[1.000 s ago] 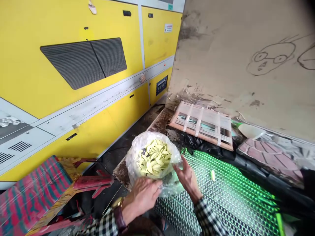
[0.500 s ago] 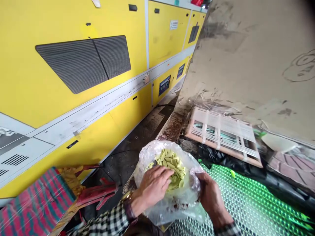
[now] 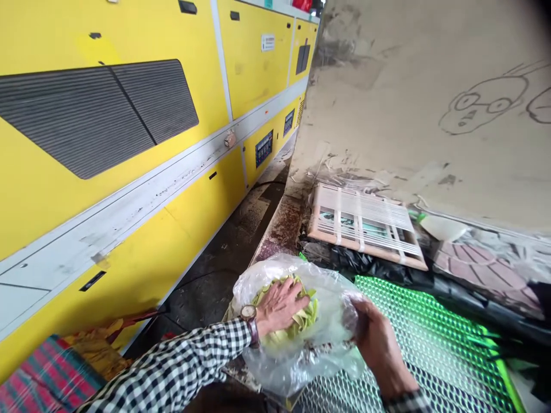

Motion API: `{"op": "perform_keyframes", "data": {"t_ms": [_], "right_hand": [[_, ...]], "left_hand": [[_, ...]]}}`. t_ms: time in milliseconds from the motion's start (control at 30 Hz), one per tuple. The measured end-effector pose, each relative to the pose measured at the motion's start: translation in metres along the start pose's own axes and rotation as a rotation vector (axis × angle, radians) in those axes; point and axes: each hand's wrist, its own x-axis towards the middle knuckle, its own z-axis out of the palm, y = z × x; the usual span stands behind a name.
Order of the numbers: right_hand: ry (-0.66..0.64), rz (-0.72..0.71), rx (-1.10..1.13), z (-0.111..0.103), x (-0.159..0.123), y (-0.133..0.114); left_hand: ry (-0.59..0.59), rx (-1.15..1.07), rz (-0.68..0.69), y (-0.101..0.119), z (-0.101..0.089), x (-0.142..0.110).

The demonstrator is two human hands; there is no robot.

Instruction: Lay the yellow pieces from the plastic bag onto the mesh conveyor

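A clear plastic bag [image 3: 331,321] full of pale yellow-green leaf-shaped pieces [image 3: 307,317] stands at the near left corner of the workbench. My left hand [image 3: 279,307] reaches inside the bag, fingers curled down into the pieces. My right hand [image 3: 379,344] grips the bag's right side and holds its mouth apart. Whether the left hand has pieces in its grasp is hidden.
A green shiny patterned sheet [image 3: 430,350] covers the bench in front of me. Behind it lie a wooden slatted frame [image 3: 365,223], black plastic [image 3: 374,264] and a brown cardboard wall [image 3: 430,97]. A yellow machine [image 3: 129,115] runs along the left, across a narrow floor gap [image 3: 224,264].
My left hand went from the bag's outside into it and pushed deeper among the pieces. My right hand moved round to the bag's right side. The view swung slightly.
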Motion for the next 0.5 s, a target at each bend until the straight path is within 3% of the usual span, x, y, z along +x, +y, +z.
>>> {"op": "perform_keyframes", "data": {"t_ms": [267,500], "right_hand": [[-0.025,-0.022,-0.021,-0.003,-0.01,0.007],[-0.037,-0.048,-0.027,-0.008,-0.015,0.01]], "left_hand": [[0.043,-0.149,-0.117,0.001,0.001,-0.007],[0.227,-0.49,-0.318,0.015,-0.029,-0.012]]}}
